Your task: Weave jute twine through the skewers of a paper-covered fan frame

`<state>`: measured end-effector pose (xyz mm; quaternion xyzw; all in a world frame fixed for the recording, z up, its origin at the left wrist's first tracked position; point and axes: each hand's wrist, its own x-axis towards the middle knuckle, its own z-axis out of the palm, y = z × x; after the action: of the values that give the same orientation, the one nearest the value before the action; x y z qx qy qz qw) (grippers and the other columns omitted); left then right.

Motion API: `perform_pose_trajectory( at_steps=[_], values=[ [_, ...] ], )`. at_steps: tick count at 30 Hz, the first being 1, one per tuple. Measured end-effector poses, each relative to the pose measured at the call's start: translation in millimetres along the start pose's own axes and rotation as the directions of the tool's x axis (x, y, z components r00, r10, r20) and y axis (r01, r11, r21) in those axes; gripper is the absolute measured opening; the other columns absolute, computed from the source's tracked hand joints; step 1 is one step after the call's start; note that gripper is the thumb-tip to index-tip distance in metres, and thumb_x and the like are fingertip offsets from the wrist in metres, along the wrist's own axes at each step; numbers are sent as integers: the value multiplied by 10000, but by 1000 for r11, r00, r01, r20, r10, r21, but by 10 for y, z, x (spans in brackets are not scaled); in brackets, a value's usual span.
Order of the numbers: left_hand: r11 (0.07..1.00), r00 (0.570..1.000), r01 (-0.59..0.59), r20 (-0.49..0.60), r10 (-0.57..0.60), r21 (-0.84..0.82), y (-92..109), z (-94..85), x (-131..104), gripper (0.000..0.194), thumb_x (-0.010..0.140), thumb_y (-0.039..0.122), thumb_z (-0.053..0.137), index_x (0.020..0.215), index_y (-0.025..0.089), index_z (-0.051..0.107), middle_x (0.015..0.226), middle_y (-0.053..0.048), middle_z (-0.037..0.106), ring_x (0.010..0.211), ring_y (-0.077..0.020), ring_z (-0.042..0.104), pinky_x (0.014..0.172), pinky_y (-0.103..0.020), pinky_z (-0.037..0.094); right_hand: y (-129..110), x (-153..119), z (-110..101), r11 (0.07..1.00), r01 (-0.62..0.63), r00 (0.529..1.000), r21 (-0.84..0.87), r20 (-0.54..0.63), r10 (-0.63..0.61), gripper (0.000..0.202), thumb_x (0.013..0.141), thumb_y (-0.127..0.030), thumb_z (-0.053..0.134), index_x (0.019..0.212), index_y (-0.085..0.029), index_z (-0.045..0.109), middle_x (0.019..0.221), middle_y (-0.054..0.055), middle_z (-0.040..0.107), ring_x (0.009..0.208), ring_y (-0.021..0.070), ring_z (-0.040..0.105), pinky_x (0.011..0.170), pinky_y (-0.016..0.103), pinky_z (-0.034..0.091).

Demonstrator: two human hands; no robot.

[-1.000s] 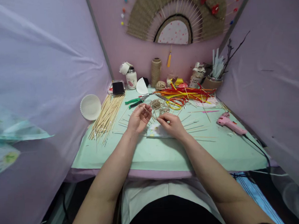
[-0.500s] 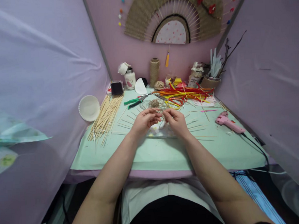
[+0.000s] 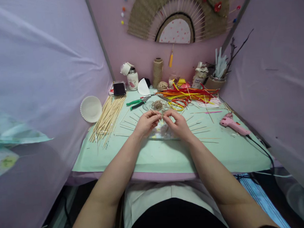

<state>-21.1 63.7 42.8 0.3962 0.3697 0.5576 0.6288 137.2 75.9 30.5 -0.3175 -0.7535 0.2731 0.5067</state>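
The left hand [image 3: 149, 124] and right hand [image 3: 177, 123] are positioned close together above the table [image 3: 160, 160], fingertips just beside one another. Thumb and forefinger of each hand are pinched on a thin strand of twine [image 3: 163, 120]; the exact grip point is too small to tell. The strand is located between the two hands — directly over the floral panel [image 3: 158, 134], which lies flat beneath them and is partly covered by them. Thin rods [image 3: 128, 126] fan outward from the panel to the left and right of the hands.

Just beyond the hands sits a loose ball of twine [image 3: 157, 105]. The green-handled pliers [image 3: 135, 102] lie beyond and to the left of the left hand; the yellow-handled scissors [image 3: 177, 107] lie just beyond the right hand. Red, orange and yellow pipe cleaners [image 3: 192, 95] are heaped farther back, past the scissors. A pile of wooden sticks [image 3: 107, 117] is well to the left of the left hand. The pink glue gun [image 3: 233, 125] — cord attached — rests well to the right of the right hand.
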Motion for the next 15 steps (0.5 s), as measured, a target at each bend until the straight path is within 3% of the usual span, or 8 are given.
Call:
perform_pose_trajectory(
  at_steps=[7,11,15],
  values=[
    [971,995,-97,23,94,220,-54,-14,9,170,637,247,750,759,145,689,650,18,609,535,-56,455,506,-205,319,47,-7,13,971,-148,988,189,-18,154,192,903,-386,557,819,-214,544,767,-2,561,741,149,536,717,292,437],
    [944,993,-120,27,117,306,-47,3,2,157,636,225,718,766,141,688,621,24,605,537,-73,485,522,-216,355,37,-3,7,971,-150,983,184,-75,166,177,882,-377,583,818,-214,553,735,-15,543,679,136,497,677,280,422],
    [956,994,-101,-18,110,277,-41,5,7,135,658,223,701,757,136,669,622,13,618,516,-67,499,510,-205,367,-10,-5,-7,983,-140,984,121,-97,152,161,862,-363,606,810,-212,592,736,-10,575,670,137,503,673,279,424]
  ],
)
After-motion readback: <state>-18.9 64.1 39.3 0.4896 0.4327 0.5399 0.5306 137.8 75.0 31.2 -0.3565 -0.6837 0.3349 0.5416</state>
